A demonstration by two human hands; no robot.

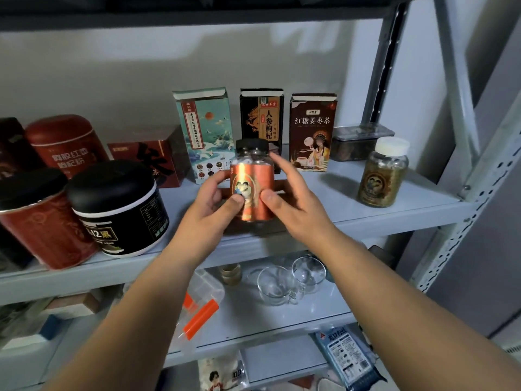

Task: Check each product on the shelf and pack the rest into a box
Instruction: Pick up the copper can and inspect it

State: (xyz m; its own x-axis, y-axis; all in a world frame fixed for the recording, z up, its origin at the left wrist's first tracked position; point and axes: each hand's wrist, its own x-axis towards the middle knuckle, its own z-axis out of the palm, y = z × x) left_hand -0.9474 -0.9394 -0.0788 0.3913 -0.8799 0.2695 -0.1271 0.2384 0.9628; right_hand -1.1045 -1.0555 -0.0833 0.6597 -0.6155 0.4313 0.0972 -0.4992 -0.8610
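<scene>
- On the upper tier of a grey metal shelf (324, 190), a person holds a clear plastic jar with a black screw lid and a glossy copper-orange label (252, 183) upright between both hands, near the front edge; whether its base touches the shelf cannot be told.
- The left hand (210, 206) grips the jar, with the thumb pressed flat on the label's front and the fingers curled round its left side.
- The right hand (293, 203) rests its thumb on the label's right edge, with its fingers spread and nearly straight beside the jar's shoulder.
- Behind the jar three tall cardboard cartons stand in a row: a teal printed carton (204, 134), a black carton with a gold dragon (262, 115) and a brown carton with a painted figure (313, 131).
- To the right stand a clear ribbed jar with a white cap (384, 173) and, behind it, a clear lidded plastic tub (361, 142).
- To the left are a squat black tub with a domed black lid (118, 210), a red canister with a black lid (42, 221), a round dark-red tin (64, 142) and a low maroon box (152, 162).
- On the tier below lie two clear glass cups (275, 286) and orange plastic tubes (201, 317).
</scene>
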